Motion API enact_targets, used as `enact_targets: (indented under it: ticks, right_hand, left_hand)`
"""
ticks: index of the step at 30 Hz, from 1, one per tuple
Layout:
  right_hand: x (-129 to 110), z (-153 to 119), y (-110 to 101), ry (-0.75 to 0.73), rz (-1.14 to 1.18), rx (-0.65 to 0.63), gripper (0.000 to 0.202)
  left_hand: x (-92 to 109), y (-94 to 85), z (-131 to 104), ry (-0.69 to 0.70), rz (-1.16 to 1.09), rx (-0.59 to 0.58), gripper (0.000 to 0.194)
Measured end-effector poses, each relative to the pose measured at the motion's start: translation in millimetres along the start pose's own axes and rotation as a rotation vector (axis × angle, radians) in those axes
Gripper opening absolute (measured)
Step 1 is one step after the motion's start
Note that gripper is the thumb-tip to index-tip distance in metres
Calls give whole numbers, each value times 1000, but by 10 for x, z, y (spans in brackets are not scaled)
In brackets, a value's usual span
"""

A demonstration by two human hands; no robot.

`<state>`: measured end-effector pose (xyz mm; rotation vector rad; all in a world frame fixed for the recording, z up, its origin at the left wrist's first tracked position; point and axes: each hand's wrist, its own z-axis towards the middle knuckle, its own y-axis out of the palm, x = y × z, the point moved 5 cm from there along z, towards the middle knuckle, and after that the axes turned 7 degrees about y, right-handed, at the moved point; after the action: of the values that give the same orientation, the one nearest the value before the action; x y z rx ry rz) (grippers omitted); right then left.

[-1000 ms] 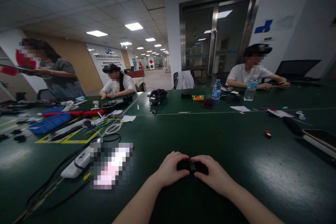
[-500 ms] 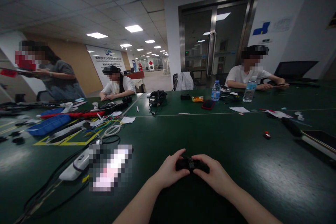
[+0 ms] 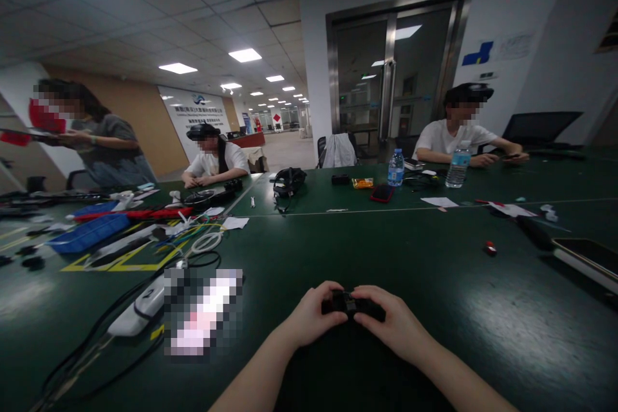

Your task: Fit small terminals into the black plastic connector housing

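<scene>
A small black object (image 3: 349,304) spans the gap between my two hands, low in the middle of the head view. My left hand (image 3: 313,314) pinches its left end between thumb and fingers. On the right end, my right hand (image 3: 392,320) has its thumb below and its fingers over the top. The thumbs nearly meet in front of the object's middle. Its exact kind is too dark to tell.
Left of my arms lie a pixelated bright rectangle (image 3: 207,312), a white power strip (image 3: 138,309), cables and a blue tray (image 3: 90,233). Bottles (image 3: 396,168) stand farther back. A red item (image 3: 490,248) lies to the right. Two people sit across the green table; another stands left.
My left index finger has lowered and curled onto the top of the black object. The object and my right hand have hardly moved.
</scene>
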<state>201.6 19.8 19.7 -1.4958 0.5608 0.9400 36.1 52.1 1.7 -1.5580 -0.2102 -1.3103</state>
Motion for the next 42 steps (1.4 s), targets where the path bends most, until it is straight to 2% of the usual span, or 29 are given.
enact_targets:
  ticks: [10, 21, 26, 33, 42]
  right_hand:
    - [-24, 7, -1, 19, 0, -3, 25]
    - [-38, -5, 4, 41, -11, -38, 30]
    - [-32, -11, -19, 48, -45, 13, 30]
    - [-17, -4, -9, 50, -56, 12, 28]
    - [-104, -19, -37, -25, -34, 23, 19]
  left_hand:
    - [9, 16, 25, 14, -93, -25, 46]
    - [-4, 26, 11, 24, -151, -19, 44]
    - [2, 13, 9, 12, -98, -31, 46]
    - [-23, -9, -1, 26, -39, 66, 47]
    - [56, 46, 13, 48, -279, 13, 44]
